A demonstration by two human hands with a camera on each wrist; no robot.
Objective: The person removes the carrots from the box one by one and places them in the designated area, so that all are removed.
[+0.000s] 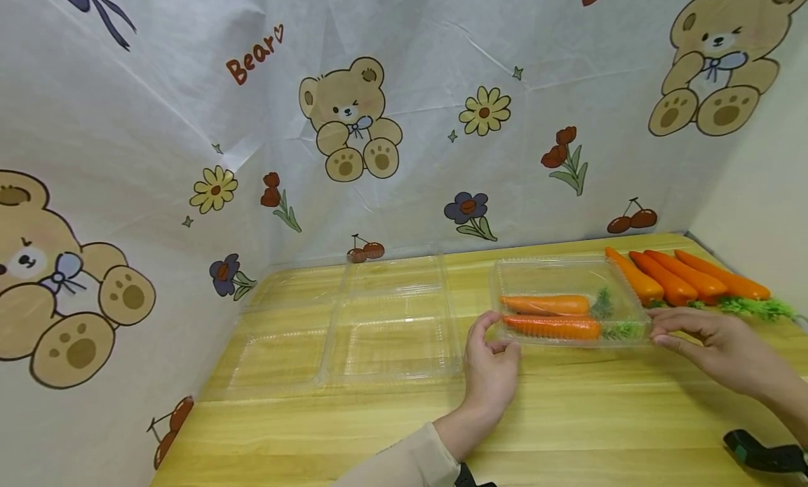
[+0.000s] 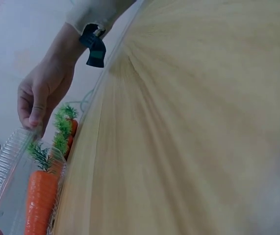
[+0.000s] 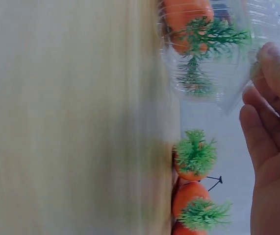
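Note:
A clear plastic box (image 1: 543, 273) with ribbed sides sits on the table to the right of centre. Two orange carrots (image 1: 552, 327) with green leafy tops lie side by side in it, tops to the right. My left hand (image 1: 492, 368) holds the box's near left corner between thumb and fingers; only a fingertip of it shows in the left wrist view. At the opposite end, my right hand (image 1: 713, 343) pinches the rim at the near right corner. The right wrist view shows its thumb and fingers on the clear edge, beside the leafy tops (image 3: 213, 36).
Several loose carrots (image 1: 678, 276) lie in a row at the back right, close behind my right hand. To the left, clear plastic containers (image 1: 394, 339) lie on the wooden table (image 1: 568, 424). A bear-printed sheet (image 1: 416, 150) hangs behind the table.

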